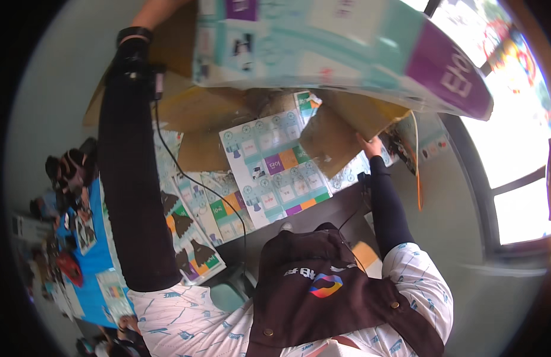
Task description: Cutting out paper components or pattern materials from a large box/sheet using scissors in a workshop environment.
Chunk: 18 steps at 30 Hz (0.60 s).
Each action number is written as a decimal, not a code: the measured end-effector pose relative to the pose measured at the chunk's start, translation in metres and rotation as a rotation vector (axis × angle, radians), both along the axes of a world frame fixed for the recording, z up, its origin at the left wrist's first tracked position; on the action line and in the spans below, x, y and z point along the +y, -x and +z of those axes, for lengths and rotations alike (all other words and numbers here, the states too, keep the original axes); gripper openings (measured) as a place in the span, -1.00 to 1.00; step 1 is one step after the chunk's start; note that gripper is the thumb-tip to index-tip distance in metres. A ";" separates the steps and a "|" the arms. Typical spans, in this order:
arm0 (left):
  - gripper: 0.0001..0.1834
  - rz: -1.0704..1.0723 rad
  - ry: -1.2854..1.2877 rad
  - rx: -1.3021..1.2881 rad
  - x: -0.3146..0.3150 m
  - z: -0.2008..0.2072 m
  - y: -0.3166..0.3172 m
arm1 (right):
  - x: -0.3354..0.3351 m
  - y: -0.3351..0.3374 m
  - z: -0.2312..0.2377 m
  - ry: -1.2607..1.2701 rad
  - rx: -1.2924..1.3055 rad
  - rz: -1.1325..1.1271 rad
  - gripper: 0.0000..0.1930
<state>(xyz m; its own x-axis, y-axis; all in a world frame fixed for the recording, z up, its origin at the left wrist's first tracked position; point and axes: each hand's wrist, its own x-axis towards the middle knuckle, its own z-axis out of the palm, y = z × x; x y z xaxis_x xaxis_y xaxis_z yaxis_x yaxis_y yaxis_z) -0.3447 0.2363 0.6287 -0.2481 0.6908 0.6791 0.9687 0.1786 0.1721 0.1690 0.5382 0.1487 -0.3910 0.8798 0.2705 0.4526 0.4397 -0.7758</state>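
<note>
A large bent printed sheet (pixel 323 47) in teal, white and purple hangs across the top, over an open cardboard box (pixel 198 104). My left hand (pixel 162 11) is raised at the upper left beside this sheet; its fingers lie out of sight. Lower on the right, my right hand (pixel 372 146) grips the edge of a brown cardboard flap (pixel 333 140), thumb upward. Between the arms, a flat printed sheet (pixel 275 160) with small pictures and coloured blocks lies on the table at a tilt.
More printed sheets (pixel 195 244) with dark shapes lie to the left. Beyond them stands a blue-covered table (pixel 100 238) with people around it. A thin black cable (pixel 195 172) runs from my left wrist. A dark-framed window (pixel 519 160) is at the right.
</note>
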 end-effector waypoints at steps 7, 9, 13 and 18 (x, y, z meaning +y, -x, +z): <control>-0.52 0.597 0.118 0.181 -0.062 -0.018 -0.094 | 0.031 0.057 0.097 -0.011 0.399 0.067 -0.61; -0.62 0.702 -0.628 0.460 -0.068 -0.051 -0.140 | 0.061 0.068 0.092 -0.063 0.144 -0.031 -0.61; -0.81 0.531 -0.847 -0.300 -0.128 -0.190 -0.249 | 0.075 0.064 0.061 -0.807 -0.581 0.295 -0.56; -0.44 0.277 -0.534 -1.042 -0.172 -0.328 -0.405 | 0.265 0.041 -0.075 -1.122 -0.194 0.586 -0.61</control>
